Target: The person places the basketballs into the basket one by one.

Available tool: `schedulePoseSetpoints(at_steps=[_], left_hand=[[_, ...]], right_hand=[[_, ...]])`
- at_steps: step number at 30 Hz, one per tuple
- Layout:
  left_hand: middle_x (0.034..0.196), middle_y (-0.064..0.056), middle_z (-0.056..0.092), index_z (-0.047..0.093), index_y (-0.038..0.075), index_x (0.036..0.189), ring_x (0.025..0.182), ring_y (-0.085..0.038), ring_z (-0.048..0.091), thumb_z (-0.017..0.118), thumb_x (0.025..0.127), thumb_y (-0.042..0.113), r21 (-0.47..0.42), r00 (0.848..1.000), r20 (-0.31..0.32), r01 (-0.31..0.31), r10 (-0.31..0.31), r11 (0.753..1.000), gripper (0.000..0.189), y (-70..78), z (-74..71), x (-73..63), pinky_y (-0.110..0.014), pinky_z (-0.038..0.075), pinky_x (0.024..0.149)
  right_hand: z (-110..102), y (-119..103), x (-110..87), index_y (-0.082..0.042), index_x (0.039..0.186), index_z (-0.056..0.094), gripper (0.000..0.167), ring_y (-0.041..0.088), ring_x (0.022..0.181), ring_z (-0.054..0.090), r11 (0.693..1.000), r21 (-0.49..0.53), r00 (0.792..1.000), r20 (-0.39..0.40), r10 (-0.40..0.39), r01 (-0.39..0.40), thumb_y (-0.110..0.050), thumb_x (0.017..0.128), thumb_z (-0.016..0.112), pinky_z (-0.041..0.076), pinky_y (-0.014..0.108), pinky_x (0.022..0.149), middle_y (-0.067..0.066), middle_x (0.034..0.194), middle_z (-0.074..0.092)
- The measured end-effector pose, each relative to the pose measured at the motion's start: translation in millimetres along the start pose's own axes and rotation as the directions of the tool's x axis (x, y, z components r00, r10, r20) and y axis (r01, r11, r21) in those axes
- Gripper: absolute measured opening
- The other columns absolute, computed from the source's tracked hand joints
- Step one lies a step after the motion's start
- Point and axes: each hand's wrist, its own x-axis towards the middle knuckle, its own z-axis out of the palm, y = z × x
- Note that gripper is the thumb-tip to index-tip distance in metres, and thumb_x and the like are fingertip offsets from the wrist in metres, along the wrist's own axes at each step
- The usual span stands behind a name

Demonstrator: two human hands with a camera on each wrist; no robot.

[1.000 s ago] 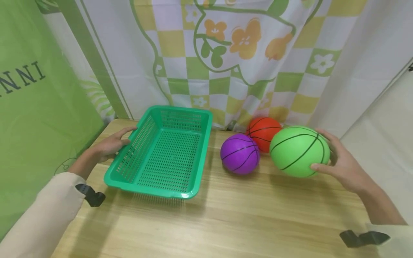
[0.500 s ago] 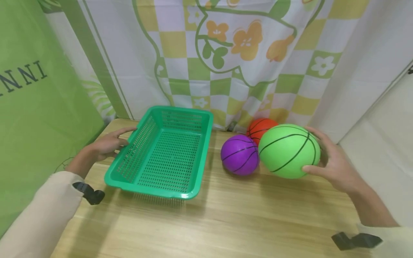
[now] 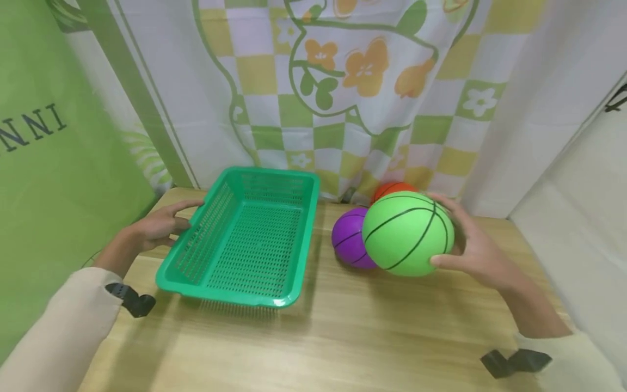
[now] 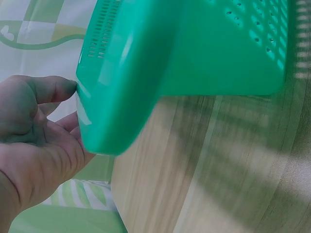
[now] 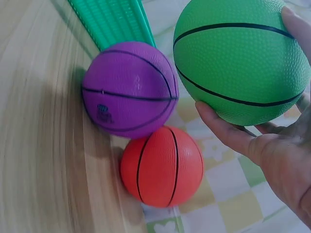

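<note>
A person's left hand (image 3: 159,224) touches the left rim of a green basket (image 3: 307,239) on a wooden table (image 3: 352,337), the visible fingers spread apart; whether any of them curl under the lip cannot be told. To the right, near the basket, a purple ball (image 3: 349,238) sits on the tabletop, and behind it, by a patterned curtain (image 3: 264,71), the top of a red ball (image 3: 394,189) peeks out. In front of both, at right, a light green ball (image 3: 408,233) is gripped in the person's right hand (image 3: 477,253), thumb on the near side and fingers wide around the far side. The work in hand looks to be at an early stage: one ball is in a hand and appears to be clear of the table, while the purple and red balls lie unheld and all three are outside the basket. The left wrist view, with no ball in it, shows one fingertip against the basket's lip and other fingers passing behind, a detail too small in the head view. The right wrist view shows the red ball nearly whole, close against the purple one, which bears a printed mark (image 5: 104,114) not visible from above; only the head view takes in both hands and the full basket
</note>
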Motion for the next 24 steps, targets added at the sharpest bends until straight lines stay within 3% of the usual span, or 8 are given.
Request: schedulePoseSetpoints(at_steps=[6,8,11,12,15,18,21,24], left_hand=[[0.105,-0.019,0.05,0.006,0.018,0.163,0.137,-0.055,0.028,0.04,0.1,0.0,0.002,1.0,-0.018,0.016,-0.016,1.0,0.073,-3.1,-0.6,-2.2,-0.054,0.051,0.093],[0.111,-0.022,0.049,0.007,0.018,0.163,0.137,-0.056,0.027,0.04,0.101,0.001,0.0,1.0,-0.018,0.014,-0.014,1.0,0.073,-1.8,0.8,-1.1,-0.054,0.051,0.093],[0.131,-0.031,0.041,0.007,0.018,0.163,0.138,-0.056,0.025,0.04,0.1,0.0,0.001,1.0,-0.015,0.01,-0.01,1.0,0.072,-1.2,2.2,-0.5,-0.057,0.048,0.095],[0.143,-0.034,0.031,0.007,0.018,0.163,0.137,-0.056,0.026,0.04,0.101,0.001,-0.002,1.0,-0.014,0.009,-0.009,1.0,0.072,-1.9,2.3,-0.4,-0.058,0.048,0.096],[0.152,-0.035,0.021,0.007,0.018,0.163,0.135,-0.055,0.031,0.04,0.101,0.0,-0.017,1.0,-0.012,0.012,-0.012,1.0,0.072,-3.0,2.1,-0.8,-0.056,0.049,0.095],[0.15,-0.035,0.024,0.006,0.018,0.163,0.135,-0.055,0.031,0.039,0.101,0.001,-0.019,1.0,-0.011,0.015,-0.015,1.0,0.072,-3.4,1.5,-0.4,-0.054,0.051,0.093],[0.134,-0.031,0.039,0.006,0.018,0.163,0.136,-0.055,0.03,0.04,0.101,0.001,-0.012,1.0,-0.012,0.009,-0.01,1.0,0.072,-2.0,1.2,0.0,-0.054,0.051,0.092],[0.096,-0.012,0.047,0.008,0.018,0.163,0.13,-0.048,0.042,0.04,0.101,0.001,0.003,1.0,-0.021,0.015,-0.015,1.0,0.072,-1.4,1.2,-0.1,-0.052,0.052,0.09]], right_hand=[[16,-5,17.1,-0.019,0.16,0.023,0.103,0.042,0.122,0.047,0.995,-0.086,0.999,0.015,0.042,-0.041,0.011,0.076,0.075,0.059,0.044,0.074,0.016,0.153,0.024],[20,-6,21.9,-0.02,0.159,0.024,0.104,0.049,0.122,0.044,0.994,-0.107,0.999,0.015,0.04,-0.038,0.01,0.075,0.077,0.058,0.044,0.074,0.014,0.154,0.024],[26,-6,28.8,-0.023,0.158,0.026,0.104,0.046,0.123,0.044,0.99,-0.139,0.999,0.018,0.032,-0.029,0.007,0.074,0.081,0.058,0.043,0.076,0.01,0.155,0.025],[28,-5,30.9,-0.023,0.158,0.027,0.104,0.044,0.124,0.044,0.988,-0.149,0.999,0.02,0.033,-0.029,0.005,0.074,0.082,0.058,0.043,0.077,0.009,0.155,0.026],[36,-5,36.0,-0.025,0.157,0.029,0.104,0.042,0.124,0.045,0.987,-0.157,0.999,0.024,0.032,-0.028,0.002,0.074,0.084,0.058,0.043,0.078,0.007,0.154,0.027],[44,-5,40.3,-0.026,0.158,0.029,0.103,0.043,0.124,0.045,0.989,-0.146,0.999,0.024,0.032,-0.028,0.0,0.074,0.084,0.058,0.044,0.077,0.007,0.154,0.028],[53,-5,45.7,-0.027,0.157,0.029,0.103,0.042,0.125,0.046,0.986,-0.161,0.999,0.021,0.038,-0.034,-0.004,0.075,0.085,0.057,0.046,0.08,0.008,0.154,0.03],[64,-4,51.5,-0.028,0.157,0.029,0.102,0.039,0.126,0.046,0.988,-0.152,0.998,0.032,0.047,-0.042,-0.007,0.075,0.086,0.055,0.048,0.083,0.007,0.153,0.032]])
